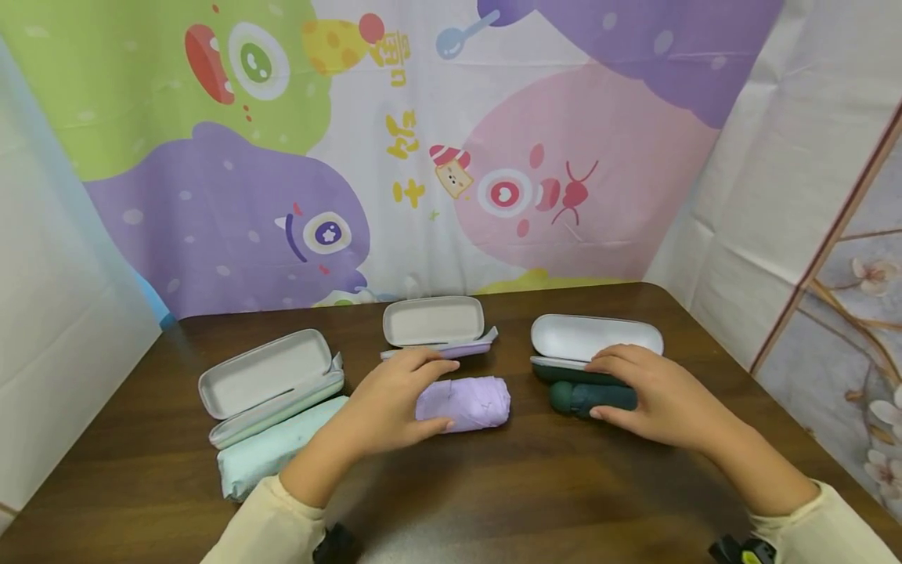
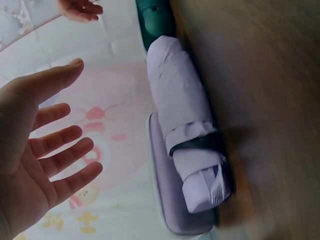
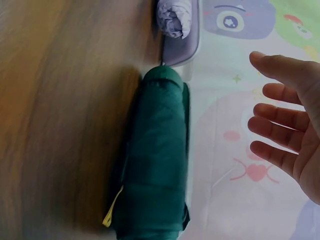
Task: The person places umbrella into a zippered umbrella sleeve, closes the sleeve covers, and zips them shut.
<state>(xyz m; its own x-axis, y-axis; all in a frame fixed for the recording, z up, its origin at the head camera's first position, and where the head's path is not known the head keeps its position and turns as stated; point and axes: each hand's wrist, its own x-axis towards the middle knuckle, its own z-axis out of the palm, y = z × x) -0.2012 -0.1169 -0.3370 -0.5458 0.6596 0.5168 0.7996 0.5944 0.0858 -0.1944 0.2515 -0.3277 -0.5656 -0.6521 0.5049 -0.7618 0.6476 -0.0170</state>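
Note:
A folded lavender umbrella (image 1: 479,401) with a dark band (image 2: 197,144) lies in front of its open lavender case (image 1: 433,323). My left hand (image 1: 395,403) hovers over its left end, fingers spread and relaxed, holding nothing. To the right, a folded dark green umbrella (image 3: 157,145) with a yellow tag (image 3: 112,207) lies before an open dark green case (image 1: 564,371) with a pale lining. Over its right part is my right hand (image 1: 658,399); in the right wrist view the fingers (image 3: 280,117) are loosely extended, with nothing in them.
A mint-green folded umbrella (image 1: 271,446) lies at the left, in front of its open mint case (image 1: 268,372), partly behind my left forearm. The brown wooden table (image 1: 507,501) ends at a cartoon-printed curtain (image 1: 423,157). A white sheet (image 1: 761,196) hangs at the right.

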